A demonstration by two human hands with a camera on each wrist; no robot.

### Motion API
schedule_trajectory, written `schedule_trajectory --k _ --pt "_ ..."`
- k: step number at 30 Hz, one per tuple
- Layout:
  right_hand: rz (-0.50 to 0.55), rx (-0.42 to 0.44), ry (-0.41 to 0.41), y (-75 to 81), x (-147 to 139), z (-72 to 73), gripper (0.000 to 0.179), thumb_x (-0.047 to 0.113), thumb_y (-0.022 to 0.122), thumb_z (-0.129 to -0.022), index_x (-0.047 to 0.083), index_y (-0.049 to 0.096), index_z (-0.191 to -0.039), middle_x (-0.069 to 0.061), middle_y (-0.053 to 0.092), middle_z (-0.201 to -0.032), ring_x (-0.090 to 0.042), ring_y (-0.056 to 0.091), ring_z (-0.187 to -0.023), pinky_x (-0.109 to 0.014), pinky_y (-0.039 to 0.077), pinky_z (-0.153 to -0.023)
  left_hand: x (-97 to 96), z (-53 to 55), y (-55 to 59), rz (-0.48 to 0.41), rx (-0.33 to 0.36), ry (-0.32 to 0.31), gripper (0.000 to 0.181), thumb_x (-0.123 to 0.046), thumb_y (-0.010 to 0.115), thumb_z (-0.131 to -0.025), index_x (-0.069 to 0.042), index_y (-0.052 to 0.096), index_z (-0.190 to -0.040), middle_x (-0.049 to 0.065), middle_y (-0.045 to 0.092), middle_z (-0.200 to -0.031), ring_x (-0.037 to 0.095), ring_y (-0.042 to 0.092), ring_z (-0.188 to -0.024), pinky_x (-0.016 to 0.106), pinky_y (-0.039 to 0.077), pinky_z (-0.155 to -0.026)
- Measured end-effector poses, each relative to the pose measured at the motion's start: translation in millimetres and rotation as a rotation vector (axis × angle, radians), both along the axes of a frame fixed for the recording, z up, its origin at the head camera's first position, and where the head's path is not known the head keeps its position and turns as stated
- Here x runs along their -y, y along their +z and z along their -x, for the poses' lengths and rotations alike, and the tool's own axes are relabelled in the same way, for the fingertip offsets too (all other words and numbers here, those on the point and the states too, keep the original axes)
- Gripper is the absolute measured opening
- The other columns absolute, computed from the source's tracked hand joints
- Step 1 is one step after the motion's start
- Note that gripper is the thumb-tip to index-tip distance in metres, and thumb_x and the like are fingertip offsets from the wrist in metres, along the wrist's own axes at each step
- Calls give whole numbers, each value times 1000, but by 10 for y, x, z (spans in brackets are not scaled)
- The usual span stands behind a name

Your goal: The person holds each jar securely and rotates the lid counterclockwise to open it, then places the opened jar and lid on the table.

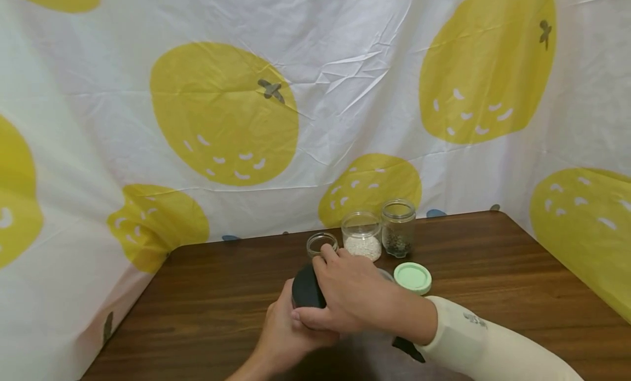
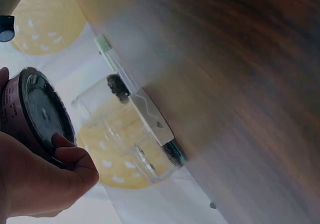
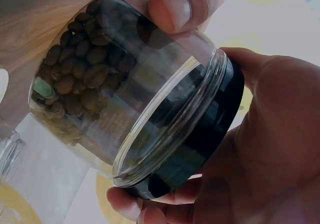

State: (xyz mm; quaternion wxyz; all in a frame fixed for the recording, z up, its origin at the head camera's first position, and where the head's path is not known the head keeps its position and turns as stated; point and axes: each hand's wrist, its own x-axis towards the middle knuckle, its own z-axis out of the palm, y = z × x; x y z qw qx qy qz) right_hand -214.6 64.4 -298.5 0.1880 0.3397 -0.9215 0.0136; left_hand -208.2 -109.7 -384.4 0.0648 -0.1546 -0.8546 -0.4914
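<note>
Both hands are on a clear jar of dark brown beans, held above the table and tilted. Its black lid is on the mouth. My right hand curls round that lid, thumb on one side and fingers on the other. From below, my left hand grips the jar's glass body; its thumb lies on the glass in the right wrist view. In the left wrist view the jar's dark round end shows, with curled fingers at its rim.
Behind the hands stand a small glass jar, a jar with white grains and a taller jar with dark bits. A pale green lid lies to their right on the wooden table. A patterned cloth hangs behind.
</note>
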Motion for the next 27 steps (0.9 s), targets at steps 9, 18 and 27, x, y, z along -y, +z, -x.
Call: schedule_trajectory --k 9,18,27 --pt "-34 60 49 39 -39 -3 73 73 55 -88 9 63 -123 -6 56 -109 -19 52 -82 -32 50 -65 3 1 -21 8 -1 0 92 -46 92 -68 -17 43 -141 0 66 -118 12 68 -96 26 55 -79" --pt "-78 181 117 114 -94 2 77 66 57 -91 12 50 -146 -7 55 -131 -22 56 -101 -35 53 -79 -13 -33 -22 24 -3 4 99 -53 93 -64 -18 42 -142 0 65 -123 13 66 -102 26 55 -80" --pt "-106 198 202 160 -130 -1 80 58 65 -89 20 39 -154 -3 52 -138 -21 54 -107 -32 52 -85 -15 -32 -9 26 9 9 104 -56 93 -62 -21 40 -144 -3 63 -126 12 65 -106 27 55 -84"
